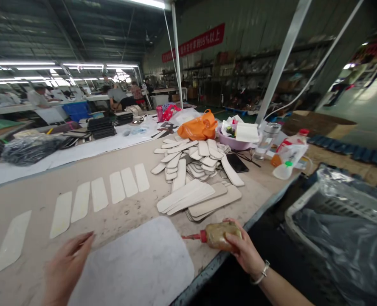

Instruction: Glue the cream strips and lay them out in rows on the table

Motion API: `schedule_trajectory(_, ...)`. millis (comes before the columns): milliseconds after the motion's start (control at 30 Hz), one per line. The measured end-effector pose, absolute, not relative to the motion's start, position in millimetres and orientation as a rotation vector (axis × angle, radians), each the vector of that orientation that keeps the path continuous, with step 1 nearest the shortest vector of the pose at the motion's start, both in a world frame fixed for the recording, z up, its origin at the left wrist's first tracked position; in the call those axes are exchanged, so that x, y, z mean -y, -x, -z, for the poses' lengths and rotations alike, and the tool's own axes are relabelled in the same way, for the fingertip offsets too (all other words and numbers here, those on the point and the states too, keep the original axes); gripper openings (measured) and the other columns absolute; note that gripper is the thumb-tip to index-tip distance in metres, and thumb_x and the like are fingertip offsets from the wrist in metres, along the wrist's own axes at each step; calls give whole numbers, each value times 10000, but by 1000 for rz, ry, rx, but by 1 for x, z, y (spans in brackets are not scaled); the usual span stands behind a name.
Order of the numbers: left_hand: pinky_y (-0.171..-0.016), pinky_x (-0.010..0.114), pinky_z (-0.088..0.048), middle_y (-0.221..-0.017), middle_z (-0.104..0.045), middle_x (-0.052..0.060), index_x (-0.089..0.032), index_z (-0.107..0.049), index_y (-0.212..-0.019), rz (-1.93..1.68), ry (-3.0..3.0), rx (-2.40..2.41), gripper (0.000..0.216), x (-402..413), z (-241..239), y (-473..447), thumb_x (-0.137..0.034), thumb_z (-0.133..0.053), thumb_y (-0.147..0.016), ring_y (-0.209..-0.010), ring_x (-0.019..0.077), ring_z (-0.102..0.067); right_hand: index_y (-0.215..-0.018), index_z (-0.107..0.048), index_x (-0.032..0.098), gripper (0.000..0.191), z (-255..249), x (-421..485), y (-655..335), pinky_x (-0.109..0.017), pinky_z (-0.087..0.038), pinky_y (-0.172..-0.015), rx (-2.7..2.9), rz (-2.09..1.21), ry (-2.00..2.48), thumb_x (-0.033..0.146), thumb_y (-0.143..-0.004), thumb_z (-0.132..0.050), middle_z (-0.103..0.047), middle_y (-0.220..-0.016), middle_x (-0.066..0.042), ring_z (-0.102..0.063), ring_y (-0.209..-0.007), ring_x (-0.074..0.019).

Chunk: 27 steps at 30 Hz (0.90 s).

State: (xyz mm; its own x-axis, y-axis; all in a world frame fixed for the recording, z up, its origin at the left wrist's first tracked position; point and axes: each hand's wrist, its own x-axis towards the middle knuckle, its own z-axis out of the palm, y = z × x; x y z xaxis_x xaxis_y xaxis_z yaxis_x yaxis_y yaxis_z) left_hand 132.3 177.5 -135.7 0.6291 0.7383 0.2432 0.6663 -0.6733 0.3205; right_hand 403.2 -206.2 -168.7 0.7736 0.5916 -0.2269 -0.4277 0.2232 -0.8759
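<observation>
My right hand (239, 244) is wrapped around a squeeze bottle (222, 236) of yellowish-brown liquid. Its red nozzle points left, over the right edge of a large pale sheet with rounded corners (140, 263). Beside that sheet's left edge, my left hand (69, 265) is slightly blurred; its fingers are stretched out and no object shows in them. White strips (99, 194) lie spaced in a row on the table at the left, some with a wet-looking sheen. Beyond the sheet is a heap of loose white strips (188, 163), with larger flat pieces (215, 199) at its near side.
Behind the heap sit an orange bag (198, 126) and a purple basin (236, 142). A dark phone (237, 162), a clear jar (267, 140) and a small green-capped bottle (283, 170) stand or lie rightward. Past the table edge is a grey plastic crate (298, 212). Other people work far back.
</observation>
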Motion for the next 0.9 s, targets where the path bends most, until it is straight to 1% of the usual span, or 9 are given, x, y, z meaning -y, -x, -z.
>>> schedule_trajectory(100, -857, 365, -537, -1053, -684, 52, -215, -667, -917, -528, -2571, -965, 358, -151, 143, -201, -496, -463, -830, -950, 237, -646, -1069, -508, 233, 516, 168, 209, -404, -177, -270, -393, 142, -725, 1125, 424, -653, -748, -588, -792, -10, -513, -545, -136)
schedule_trajectory(167, -936, 360, -497, -1086, -683, 66, -199, -674, -954, -467, -2612, -768, 354, -134, 150, -253, -461, -470, -832, -1011, 224, -626, -1076, -514, 230, 527, 168, 212, -405, -157, -175, -367, 119, -722, 1107, 424, -650, -756, -563, -748, 6, -437, -485, -93)
schedule_trajectory(267, -1021, 379, -418, -1136, -664, 104, -157, -675, -996, -251, -2691, -633, 326, -119, 157, -308, -357, -467, -844, -1092, 222, -583, -1072, -536, 222, 535, 164, 215, -406, -144, -155, -367, 77, -715, 1063, 418, -638, -778, -554, -713, 16, -399, -471, -67)
schedule_trajectory(400, -932, 324, -457, -1002, -704, 74, -183, -710, -823, -109, -2744, -561, 211, -116, 151, -331, -236, -505, -811, -996, 195, -620, -1060, -568, 217, 555, 158, 217, -408, -154, -299, -402, -14, -708, 968, 418, -603, -808, -612, -742, -9, -514, -530, -112)
schedule_trajectory(500, -866, 287, -467, -920, -709, 41, -202, -703, -739, -93, -2764, -556, 192, -115, 144, -332, -211, -519, -796, -917, 172, -637, -1032, -591, 202, 545, 155, 217, -410, -238, -458, -526, -49, -700, 867, 413, -584, -818, -652, -792, -46, -610, -636, -189)
schedule_trajectory(633, -806, 290, -464, -836, -704, 40, -191, -699, -732, -114, -2763, -649, 185, -113, 143, -333, -191, -519, -777, -836, 173, -644, -1001, -600, 187, 550, 156, 221, -413, -303, -502, -590, -66, -692, 802, 420, -559, -827, -654, -751, -53, -625, -647, -218)
schedule_trajectory(700, -788, 298, -468, -807, -705, 43, -183, -698, -718, -139, -2746, -711, 179, -113, 144, -335, -189, -524, -763, -803, 176, -648, -1020, -593, 186, 573, 158, 225, -415, -232, -443, -483, -74, -695, 827, 422, -555, -831, -638, -699, -36, -581, -549, -166)
schedule_trajectory(833, -772, 291, -493, -837, -713, 40, -184, -692, -740, -273, -2690, -796, 179, -114, 142, -336, -239, -525, -774, -798, 169, -658, -1062, -571, 191, 591, 158, 232, -417, -130, -173, -347, -41, -722, 880, 437, -584, -817, -623, -683, -24, -409, -387, -52)
schedule_trajectory(900, -791, 308, -506, -920, -708, 57, -179, -686, -766, -379, -2667, -836, 210, -113, 137, -332, -284, -506, -796, -846, 180, -659, -1062, -567, 196, 583, 157, 234, -418, -134, -174, -347, -40, -714, 867, 422, -587, -819, -631, -732, -31, -432, -413, -59)
